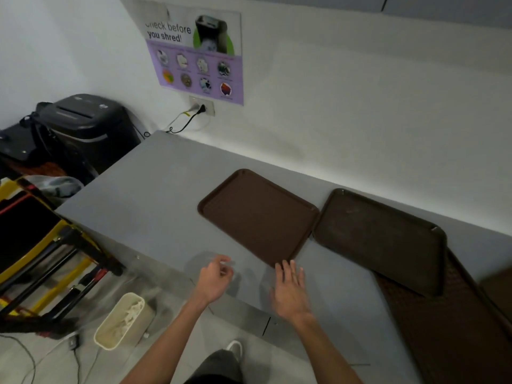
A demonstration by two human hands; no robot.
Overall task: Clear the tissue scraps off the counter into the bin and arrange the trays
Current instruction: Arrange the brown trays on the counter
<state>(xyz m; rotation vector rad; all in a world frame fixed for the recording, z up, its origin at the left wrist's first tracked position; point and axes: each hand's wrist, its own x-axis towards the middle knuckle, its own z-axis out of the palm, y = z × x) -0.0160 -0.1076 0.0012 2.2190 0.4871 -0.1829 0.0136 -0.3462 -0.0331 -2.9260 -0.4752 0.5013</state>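
My right hand (289,286) hovers flat, fingers apart, just beside the near corner of the brown tray (257,214) on the desk (144,195). The tray looks stiff, light and slick, so I'd grip its raised rim. My left hand (214,281) is curled; through the blur I cannot tell whether it pinches a scrap.

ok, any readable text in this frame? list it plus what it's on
"check before you shred!": heading on the wall poster; the first letter is partly hidden.
Captions under the poster's icons: too small to read.
Markings on the shredder lid: blurred, unreadable.
Trays: no text visible.
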